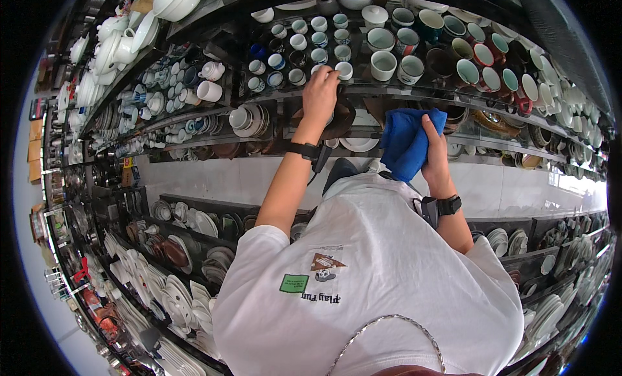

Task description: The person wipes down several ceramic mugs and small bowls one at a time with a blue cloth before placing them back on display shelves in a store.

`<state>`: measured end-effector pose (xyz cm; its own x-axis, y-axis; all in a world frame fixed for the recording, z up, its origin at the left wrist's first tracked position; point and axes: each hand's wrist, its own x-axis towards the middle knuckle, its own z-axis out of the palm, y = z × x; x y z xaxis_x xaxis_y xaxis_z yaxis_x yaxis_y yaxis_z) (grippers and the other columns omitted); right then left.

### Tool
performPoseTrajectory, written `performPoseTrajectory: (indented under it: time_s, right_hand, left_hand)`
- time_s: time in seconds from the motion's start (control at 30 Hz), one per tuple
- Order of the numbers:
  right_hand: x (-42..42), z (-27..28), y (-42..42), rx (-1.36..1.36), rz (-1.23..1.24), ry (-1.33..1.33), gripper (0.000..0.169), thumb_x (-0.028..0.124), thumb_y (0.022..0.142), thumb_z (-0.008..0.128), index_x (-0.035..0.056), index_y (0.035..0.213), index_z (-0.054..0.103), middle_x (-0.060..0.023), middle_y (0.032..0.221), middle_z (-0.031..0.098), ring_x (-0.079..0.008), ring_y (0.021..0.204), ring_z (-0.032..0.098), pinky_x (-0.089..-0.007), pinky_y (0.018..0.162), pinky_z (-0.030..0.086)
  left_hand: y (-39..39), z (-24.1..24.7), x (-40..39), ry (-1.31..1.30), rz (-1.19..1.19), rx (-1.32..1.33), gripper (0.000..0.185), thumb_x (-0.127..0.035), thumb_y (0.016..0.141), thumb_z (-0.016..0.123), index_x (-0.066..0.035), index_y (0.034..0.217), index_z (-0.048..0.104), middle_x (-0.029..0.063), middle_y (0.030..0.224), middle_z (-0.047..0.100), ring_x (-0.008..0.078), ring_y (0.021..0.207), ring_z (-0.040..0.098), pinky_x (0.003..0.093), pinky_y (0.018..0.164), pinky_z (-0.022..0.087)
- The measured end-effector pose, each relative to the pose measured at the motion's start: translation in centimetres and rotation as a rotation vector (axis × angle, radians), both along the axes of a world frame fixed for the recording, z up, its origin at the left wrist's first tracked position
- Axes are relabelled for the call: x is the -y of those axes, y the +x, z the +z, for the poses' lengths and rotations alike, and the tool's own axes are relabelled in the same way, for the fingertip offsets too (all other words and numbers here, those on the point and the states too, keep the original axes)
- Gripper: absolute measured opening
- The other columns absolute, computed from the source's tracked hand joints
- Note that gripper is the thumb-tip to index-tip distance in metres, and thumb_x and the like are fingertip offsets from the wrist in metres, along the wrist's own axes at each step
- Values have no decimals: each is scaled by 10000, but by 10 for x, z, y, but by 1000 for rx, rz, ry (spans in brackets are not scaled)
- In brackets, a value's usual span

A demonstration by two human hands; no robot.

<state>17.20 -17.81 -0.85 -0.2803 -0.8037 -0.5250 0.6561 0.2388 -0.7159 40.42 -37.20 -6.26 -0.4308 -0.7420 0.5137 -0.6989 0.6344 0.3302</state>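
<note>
My left hand (pixel 320 95) reaches over the front row of small ceramic cups on a dark shelf. Its fingertips are at a white cup (pixel 316 70), which the fingers partly cover; whether they grip it I cannot tell. Just right of the fingertips stands another small white cup (pixel 344 71), and a grey-white cup (pixel 297 76) stands to the left. My right hand (pixel 434 150) holds a folded blue cloth (pixel 406 140) in front of the shelf edge, thumb on top. Larger white cups (pixel 383 66) stand further right on the same shelf.
Coloured mugs (pixel 467 72) crowd the shelf's right side. White teapots (pixel 114 50) stand at the upper left. Stacked plates and bowls (pixel 249 120) fill the lower shelf. A tiled floor (pixel 218 181) runs between this shelving and more crockery racks (pixel 194 225) behind me.
</note>
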Motion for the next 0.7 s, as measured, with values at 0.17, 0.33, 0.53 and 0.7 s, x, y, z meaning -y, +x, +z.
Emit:
performPoseTrajectory:
  time_s: [0.17,0.33,0.53,0.7]
  right_hand:
    - [2,5,4,-27,5,10,473,374,989,684,-3,1260,595,-140,1147,699,-242,995,704,-385,877,592]
    - [-1,-2,3,-51,2,5,468,367,984,694,-2,1255,595,-132,1136,696,-235,981,700,-380,862,590]
    - [-8,-9,-1,-66,22,22,536,402,984,684,-14,1305,582,-146,1184,695,-247,1025,701,-382,906,587]
    - [-8,-6,-2,-38,-6,17,443,359,984,694,3,1232,602,-120,1111,699,-226,948,703,-370,844,592]
  left_hand:
    - [-16,-6,7,46,10,154,215,-137,842,757,-91,1045,705,84,984,551,302,955,639,438,738,555]
    - [-20,-14,14,58,65,237,113,-139,864,697,-65,950,695,97,1007,561,300,974,635,419,735,573]
    - [-18,-21,16,17,68,269,78,-118,850,667,-63,903,680,100,983,567,301,972,635,426,726,573]
    - [-17,-24,16,47,70,251,93,-162,883,697,-83,929,686,92,980,557,311,975,632,451,725,552]
